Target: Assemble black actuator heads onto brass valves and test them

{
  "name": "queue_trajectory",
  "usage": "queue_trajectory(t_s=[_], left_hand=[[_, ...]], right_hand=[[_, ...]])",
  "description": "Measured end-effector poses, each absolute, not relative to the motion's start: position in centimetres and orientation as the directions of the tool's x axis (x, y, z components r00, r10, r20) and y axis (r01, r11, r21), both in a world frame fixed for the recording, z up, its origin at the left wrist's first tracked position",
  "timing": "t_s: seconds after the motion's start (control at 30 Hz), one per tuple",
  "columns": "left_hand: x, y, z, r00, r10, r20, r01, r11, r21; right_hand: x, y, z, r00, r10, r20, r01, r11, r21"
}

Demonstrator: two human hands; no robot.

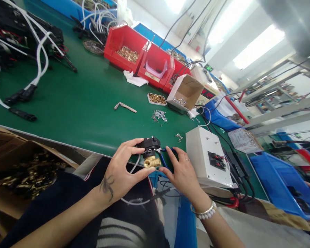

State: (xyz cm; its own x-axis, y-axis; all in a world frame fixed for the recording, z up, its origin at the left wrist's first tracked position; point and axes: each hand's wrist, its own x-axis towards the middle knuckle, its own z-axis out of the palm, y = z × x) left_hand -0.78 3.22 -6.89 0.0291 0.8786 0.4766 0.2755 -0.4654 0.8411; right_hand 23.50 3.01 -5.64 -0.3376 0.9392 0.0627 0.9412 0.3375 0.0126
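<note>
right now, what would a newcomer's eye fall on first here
Likely the black-topped brass fitting in the left hand, at the near edge of the green bench. Next, the red bins in a row along the bench's far side, and the pale box just right of the right hand.

Fitting (152,162): brass-look metal, shiny. Cap (148,143) on it: black plastic, mostly matt. Surface (93,103): smooth, slight gloss. Red bins (119,61): smooth glossy plastic. Small box (191,88): matt cardboard. Loose small parts (160,115): bright metal. White case (198,151): smooth, satin; metal or plastic, can't tell.
</note>
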Motion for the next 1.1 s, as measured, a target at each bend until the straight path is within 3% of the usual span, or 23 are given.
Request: queue_trajectory(t_s=[0.2,0.4,0.53,0.6,0.73,0.77,0.87,0.93,1.03,1.1], left_hand=[[-0.8,3.4,-7.0,0.019,0.874,0.486,0.26,-0.473,0.841],[-1.1,3.4,-6.7,0.036,0.873,0.487,0.24,-0.481,0.843],[-1.1,3.6,-6.6,0.066,0.861,0.504,0.241,-0.504,0.829],[-1.1,3.6,-6.5,0.072,0.857,0.511,0.251,-0.512,0.822],[-1.2,3.7,-6.4,0.077,0.857,0.51,0.263,-0.511,0.819],[-1.2,3.7,-6.4,0.077,0.858,0.508,0.26,-0.509,0.821],[-1.3,3.7,-6.4,0.084,0.864,0.496,0.252,-0.5,0.829],[-1.3,3.7,-6.4,0.088,0.862,0.499,0.253,-0.504,0.826],[-1.3,3.7,-6.5,0.093,0.845,0.526,0.261,-0.53,0.806],[-1.2,3.7,-6.5,0.099,0.838,0.536,0.263,-0.541,0.799]], right_hand=[[23.1,1.9,-4.4,-0.371,0.927,0.057,0.929,0.371,0.006],[22.6,0.8,-0.4,0.027,0.994,0.106,0.902,0.021,-0.432],[21.1,0.4,1.7,0.166,0.909,0.383,0.796,0.106,-0.596],[20.5,0.7,1.7,0.073,0.91,0.408,0.811,0.184,-0.555],[20.2,1.6,1.5,-0.278,0.951,0.135,0.89,0.308,-0.336],[20.3,1.7,1.6,-0.283,0.951,0.126,0.893,0.309,-0.326],[20.5,1.9,2.2,-0.121,0.941,0.315,0.889,0.244,-0.387],[20.5,2.0,2.3,-0.103,0.931,0.349,0.891,0.243,-0.384],[20.6,2.3,2.4,-0.305,0.944,0.126,0.903,0.329,-0.277],[20.6,2.4,2.5,-0.346,0.936,0.069,0.896,0.352,-0.27]])
